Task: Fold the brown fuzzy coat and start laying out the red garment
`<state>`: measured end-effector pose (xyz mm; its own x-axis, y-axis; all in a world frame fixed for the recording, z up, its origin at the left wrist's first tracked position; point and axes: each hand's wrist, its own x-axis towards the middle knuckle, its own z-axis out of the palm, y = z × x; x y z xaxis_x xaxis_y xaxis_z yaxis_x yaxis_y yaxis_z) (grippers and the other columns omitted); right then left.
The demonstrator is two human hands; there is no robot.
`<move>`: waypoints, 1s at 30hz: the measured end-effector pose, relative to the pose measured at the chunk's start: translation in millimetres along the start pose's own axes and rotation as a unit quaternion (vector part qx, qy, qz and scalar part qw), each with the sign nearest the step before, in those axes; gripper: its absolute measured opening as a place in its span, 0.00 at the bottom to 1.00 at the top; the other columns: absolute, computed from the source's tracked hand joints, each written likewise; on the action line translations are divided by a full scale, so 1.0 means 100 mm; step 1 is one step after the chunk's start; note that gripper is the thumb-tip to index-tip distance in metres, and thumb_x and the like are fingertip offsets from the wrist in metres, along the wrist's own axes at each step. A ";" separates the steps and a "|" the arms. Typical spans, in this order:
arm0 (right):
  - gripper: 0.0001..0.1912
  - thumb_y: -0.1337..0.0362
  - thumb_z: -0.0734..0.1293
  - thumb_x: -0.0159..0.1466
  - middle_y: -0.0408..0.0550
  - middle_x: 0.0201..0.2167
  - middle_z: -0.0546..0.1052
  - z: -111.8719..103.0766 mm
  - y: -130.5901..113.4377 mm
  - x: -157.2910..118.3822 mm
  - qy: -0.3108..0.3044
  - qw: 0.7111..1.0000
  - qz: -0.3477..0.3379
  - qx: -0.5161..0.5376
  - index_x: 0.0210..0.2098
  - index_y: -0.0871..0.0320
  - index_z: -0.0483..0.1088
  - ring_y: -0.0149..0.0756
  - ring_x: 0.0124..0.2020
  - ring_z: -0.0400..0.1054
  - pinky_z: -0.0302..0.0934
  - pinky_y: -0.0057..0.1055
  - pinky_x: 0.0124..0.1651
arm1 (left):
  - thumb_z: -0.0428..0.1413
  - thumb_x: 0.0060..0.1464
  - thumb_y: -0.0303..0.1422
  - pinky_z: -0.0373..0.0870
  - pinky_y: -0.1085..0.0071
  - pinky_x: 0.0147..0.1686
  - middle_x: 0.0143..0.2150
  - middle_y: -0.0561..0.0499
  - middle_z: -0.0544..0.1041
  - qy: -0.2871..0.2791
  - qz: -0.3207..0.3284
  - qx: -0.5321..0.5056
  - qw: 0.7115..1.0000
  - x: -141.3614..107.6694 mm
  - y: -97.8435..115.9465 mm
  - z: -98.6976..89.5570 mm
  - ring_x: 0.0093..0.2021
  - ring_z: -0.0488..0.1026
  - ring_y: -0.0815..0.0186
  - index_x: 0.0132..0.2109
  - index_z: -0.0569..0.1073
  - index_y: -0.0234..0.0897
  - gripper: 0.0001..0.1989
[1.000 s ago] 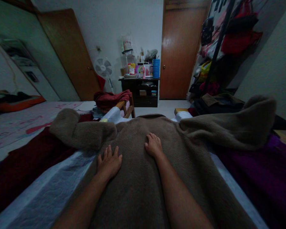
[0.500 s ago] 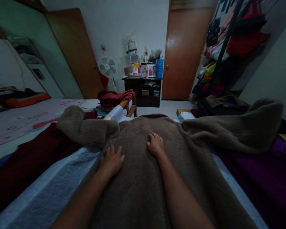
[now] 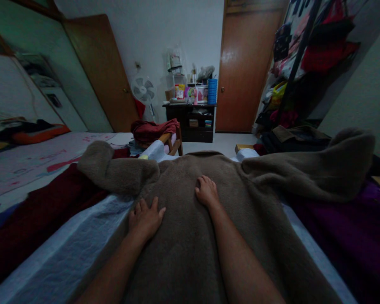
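A brown fuzzy coat [image 3: 183, 236] lies spread out, its two sleeves stretched to the left and right and its collar at the far end. My left hand [image 3: 145, 218] rests on the left part of the coat's body with its fingers apart, holding nothing. Near the upper middle, my right hand [image 3: 207, 191] lies on the coat, fingers slightly bent and apart, with nothing in it. Under the coat is a light blue quilted cover [image 3: 66, 240], which shows on both sides.
Dark red cloth [image 3: 44, 207] lies at the left, purple cloth [image 3: 342, 223] at the right. Beyond the coat stand a wooden chair [image 3: 176, 145] with red clothes, a fan [image 3: 145, 89] and a black cabinet [image 3: 185, 126]. Bags [image 3: 326, 55] hang at the right.
My left hand has shifted slightly to the left and down over the coat, with its fingers a bit more spread. My right hand has stayed in place.
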<state>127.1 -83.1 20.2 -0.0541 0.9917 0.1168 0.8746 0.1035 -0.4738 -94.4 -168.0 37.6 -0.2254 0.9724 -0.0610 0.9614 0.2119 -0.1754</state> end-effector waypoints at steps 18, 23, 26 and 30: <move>0.26 0.62 0.60 0.63 0.52 0.66 0.60 -0.01 0.00 0.00 0.002 1.000 0.000 -0.004 0.60 0.57 0.63 0.40 0.67 0.48 0.38 0.40 0.67 | 0.39 0.59 0.55 0.52 0.44 0.57 0.69 0.32 0.53 0.008 -0.029 -0.040 0.999 0.03 -0.03 0.04 0.66 0.51 0.35 0.69 0.54 0.45 0.36; 0.26 0.61 0.61 0.63 0.51 0.66 0.59 0.01 0.00 0.00 0.008 1.000 -0.001 -0.004 0.60 0.57 0.63 0.41 0.67 0.49 0.38 0.40 0.67 | 0.40 0.59 0.55 0.55 0.46 0.56 0.68 0.31 0.57 0.016 -0.020 -0.025 0.999 -0.01 -0.01 0.00 0.65 0.54 0.37 0.68 0.56 0.45 0.35; 0.26 0.61 0.61 0.63 0.52 0.66 0.60 0.01 0.01 0.00 0.006 1.000 -0.004 -0.008 0.60 0.57 0.63 0.41 0.67 0.49 0.39 0.40 0.67 | 0.41 0.60 0.53 0.59 0.49 0.54 0.65 0.30 0.61 0.007 -0.018 -0.018 1.000 -0.03 -0.03 -0.06 0.63 0.59 0.38 0.68 0.57 0.43 0.34; 0.26 0.61 0.61 0.63 0.53 0.66 0.60 0.00 0.00 -0.01 0.005 1.000 -0.007 -0.008 0.60 0.58 0.63 0.41 0.67 0.49 0.39 0.41 0.67 | 0.43 0.61 0.49 0.63 0.54 0.52 0.60 0.30 0.67 -0.045 0.008 -0.027 0.999 -0.04 -0.11 -0.15 0.60 0.65 0.43 0.68 0.57 0.38 0.33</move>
<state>127.7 -83.6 20.2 -0.0611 0.9893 0.1323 0.8812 0.1157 -0.4584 -102.2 -172.8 54.4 -0.2209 0.9633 -0.1525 0.9715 0.2036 -0.1210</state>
